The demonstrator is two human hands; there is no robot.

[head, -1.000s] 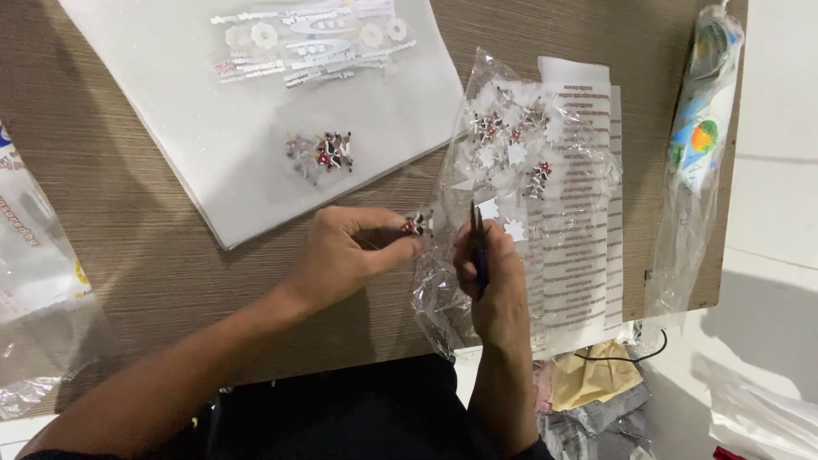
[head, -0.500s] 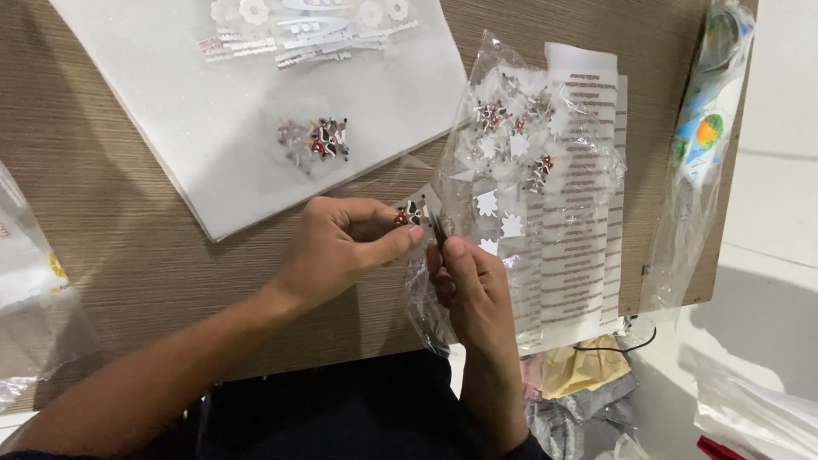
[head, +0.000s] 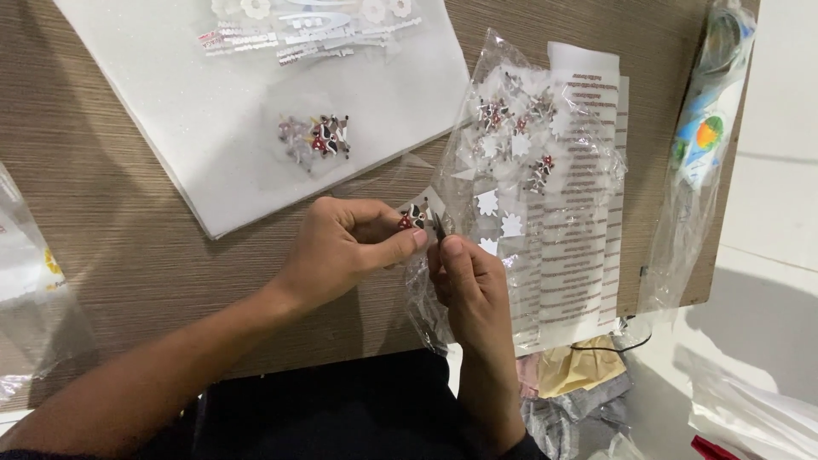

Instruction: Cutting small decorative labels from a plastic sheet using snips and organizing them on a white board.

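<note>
Left hand (head: 341, 247): pinches a small red-black charm (head: 412, 216).
Right hand (head: 467, 277): closed on a thin dark tool (head: 437, 225) at the charm.
Done: few charms piled on far sheet (head: 170, 111).
Left: many in bag (head: 528, 179).

Sheet: we see a white foam sheet (head: 170, 111) on the wooden table (head: 94, 247)
Paper: printed slip (head: 579, 213) under clear bag (head: 528, 153)

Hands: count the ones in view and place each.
2. The left hand pinches a small red-and-black piece over the wooden table; the right hand meets it just beside, fingertips touching.
</note>
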